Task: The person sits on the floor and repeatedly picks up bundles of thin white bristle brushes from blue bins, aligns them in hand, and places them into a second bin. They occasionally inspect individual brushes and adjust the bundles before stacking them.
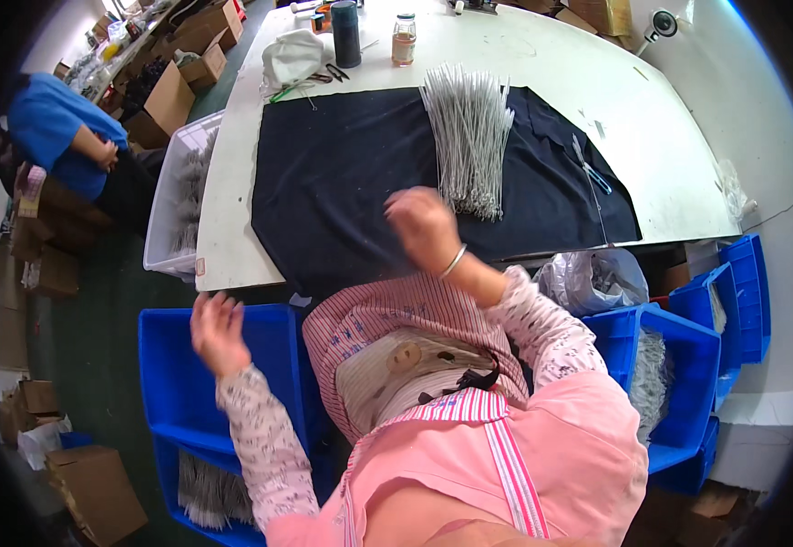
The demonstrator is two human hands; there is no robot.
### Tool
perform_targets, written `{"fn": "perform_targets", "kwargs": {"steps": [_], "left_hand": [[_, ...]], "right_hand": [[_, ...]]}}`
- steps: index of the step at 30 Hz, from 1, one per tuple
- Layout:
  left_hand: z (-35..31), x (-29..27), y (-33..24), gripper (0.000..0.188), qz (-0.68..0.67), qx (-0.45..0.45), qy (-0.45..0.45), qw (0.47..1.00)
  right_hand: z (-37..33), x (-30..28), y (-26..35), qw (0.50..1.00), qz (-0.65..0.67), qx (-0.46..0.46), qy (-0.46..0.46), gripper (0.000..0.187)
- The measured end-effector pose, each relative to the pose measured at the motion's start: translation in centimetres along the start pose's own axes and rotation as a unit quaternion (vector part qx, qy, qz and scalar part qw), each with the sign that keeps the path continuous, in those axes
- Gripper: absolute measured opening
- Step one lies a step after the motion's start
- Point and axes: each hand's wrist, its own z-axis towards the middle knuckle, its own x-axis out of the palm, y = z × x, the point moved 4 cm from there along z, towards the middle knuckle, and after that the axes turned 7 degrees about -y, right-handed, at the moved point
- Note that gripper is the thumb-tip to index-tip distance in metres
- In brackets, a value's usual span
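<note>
Wires [469, 137], upper centre, lie aligned on cloth [333, 173], probably against tangling; left hand [219, 334] spread, right hand [422, 225] half-curled, both seemingly empty.

White bench [679, 146], top pale and lightly marked. Dark cloth [342, 182] spread across near part, wrinkled toward right, near edge hanging over bench front. On cloth, right of middle: thick bundle of thin silvery-white wires [469, 137], far ends reaching past cloth's far edge. Blue-handled tool [597, 178] on cloth's right side. Beyond cloth, on bare top: crumpled white fabric [293, 59], dark snips [336, 72] beside it, dark cylinder [346, 36], glass jar [404, 44] standing upright.
</note>
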Motion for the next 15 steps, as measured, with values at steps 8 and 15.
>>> {"fn": "perform_targets", "kwargs": {"steps": [8,15], "left_hand": [[-3.5,26.6,12.7,0.028,0.129,-0.255,0.312,0.906],[-5.9,41.1,22.5,0.028,0.337,-0.153,0.519,0.77]], "right_hand": [[2.6,-4.9,-20.4,0.974,-0.203,0.103,0.0,0.027],[0.2,-7.3,-22.8,0.985,-0.13,0.109,-0.039,0.026]]}}
